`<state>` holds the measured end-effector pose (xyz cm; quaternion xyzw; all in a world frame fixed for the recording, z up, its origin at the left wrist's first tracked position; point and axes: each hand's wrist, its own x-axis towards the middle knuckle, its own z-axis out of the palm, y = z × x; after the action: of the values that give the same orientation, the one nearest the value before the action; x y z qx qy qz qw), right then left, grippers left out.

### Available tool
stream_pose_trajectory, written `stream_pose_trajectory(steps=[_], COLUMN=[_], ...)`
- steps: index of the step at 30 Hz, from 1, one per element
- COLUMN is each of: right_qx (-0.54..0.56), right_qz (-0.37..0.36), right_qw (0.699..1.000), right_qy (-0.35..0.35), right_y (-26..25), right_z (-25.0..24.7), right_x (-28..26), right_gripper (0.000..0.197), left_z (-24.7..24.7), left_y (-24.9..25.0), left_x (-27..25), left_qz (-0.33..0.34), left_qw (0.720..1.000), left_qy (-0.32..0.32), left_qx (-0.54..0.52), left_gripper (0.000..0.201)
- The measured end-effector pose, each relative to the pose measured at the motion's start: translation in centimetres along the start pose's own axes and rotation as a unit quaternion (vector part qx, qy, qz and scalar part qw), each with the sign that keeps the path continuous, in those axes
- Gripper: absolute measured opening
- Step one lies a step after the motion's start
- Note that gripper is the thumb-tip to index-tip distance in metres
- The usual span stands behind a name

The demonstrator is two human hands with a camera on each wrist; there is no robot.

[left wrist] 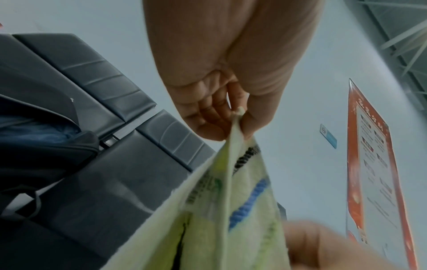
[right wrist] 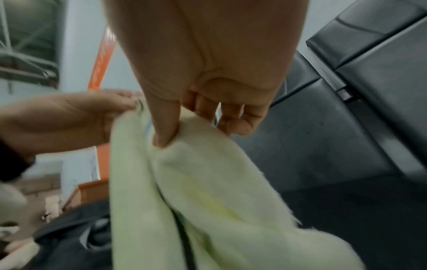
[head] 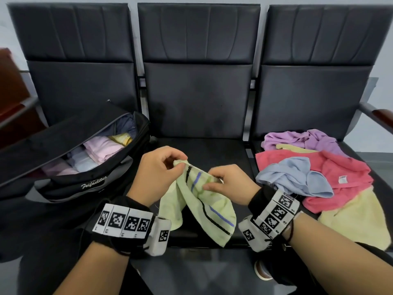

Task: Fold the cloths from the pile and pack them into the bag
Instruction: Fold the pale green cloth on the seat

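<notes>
A pale green cloth (head: pixel 202 209) with black and blue stripes hangs above the middle seat, held by both hands along its top edge. My left hand (head: pixel 170 165) pinches one corner of the green cloth (left wrist: pixel 231 201) between thumb and fingers. My right hand (head: pixel 214 182) pinches the green cloth (right wrist: pixel 208 182) a short way to the right. An open black bag (head: pixel 89 167) lies on the left seat with several folded cloths inside. The pile (head: pixel 314 173) of purple, pink, blue and yellow cloths lies on the right seat.
Three black padded seats (head: pixel 197 99) stand in a row with their backrests behind. A brown armrest (head: pixel 380 116) sticks out at the far right. A red poster (left wrist: pixel 374 164) hangs on the pale wall.
</notes>
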<state>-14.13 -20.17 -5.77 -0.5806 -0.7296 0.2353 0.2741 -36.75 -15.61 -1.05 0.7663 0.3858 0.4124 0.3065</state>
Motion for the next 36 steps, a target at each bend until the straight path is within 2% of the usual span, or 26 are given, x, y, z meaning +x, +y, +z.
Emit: stream_pose_trajectory(steps=[3,7,10,13,17,21,23,25,29,32,36], right_qx=[-0.054,-0.101,-0.154,-0.288,-0.393,-0.417,-0.396,-0.361,-0.18,-0.028,0.11], right_qz=[0.031,0.043,0.015,-0.038,-0.063,-0.015,0.011,0.002,-0.056,-0.051,-0.011], right_qw=[0.997,0.989,0.979,0.942,0.906,0.904,0.915,0.932,0.976,0.979,0.971], right_qy=[-0.051,-0.099,-0.133,-0.166,-0.147,-0.096,-0.076,-0.035,0.107,0.193,0.21], right_y=[2.6,4.8,5.1,5.1,5.2,5.2,5.3,5.0,3.5,2.1,0.8], right_z=[0.5,0.6,0.7,0.9,0.9,-0.3,-1.6,-3.1,-6.3,-8.4,-10.2], right_x=[-1.0,-2.3,-2.7,-2.8,-2.7,-1.9,-1.7,-1.7,-1.5,-0.8,0.2], right_gripper=[0.043,0.029,0.023,0.027,0.032,0.025,0.02,0.015,0.009,0.016,0.022], left_z=[-1.2,-2.7,-3.4,-4.0,-4.5,-5.5,-6.5,-7.2,-8.0,-8.5,-9.0], left_y=[-0.2,-0.3,0.0,0.6,1.4,1.4,1.0,0.6,-0.5,-1.2,-1.6], left_x=[0.4,1.0,1.2,1.2,1.2,1.3,1.5,1.7,2.4,3.2,4.3], left_qz=[0.005,0.009,0.015,0.024,0.057,0.043,0.031,0.024,-0.003,-0.016,-0.028], left_qw=[0.999,0.995,0.992,0.989,0.986,0.98,0.975,0.973,0.967,0.96,0.957], left_qy=[0.052,0.102,0.124,0.141,0.151,0.192,0.218,0.23,0.255,0.28,0.288], left_qx=[-0.01,-0.013,-0.022,-0.04,-0.033,-0.03,-0.027,-0.01,-0.01,-0.01,-0.017], left_gripper=[0.024,0.026,0.022,0.019,0.022,0.018,0.016,0.016,0.017,0.016,0.015])
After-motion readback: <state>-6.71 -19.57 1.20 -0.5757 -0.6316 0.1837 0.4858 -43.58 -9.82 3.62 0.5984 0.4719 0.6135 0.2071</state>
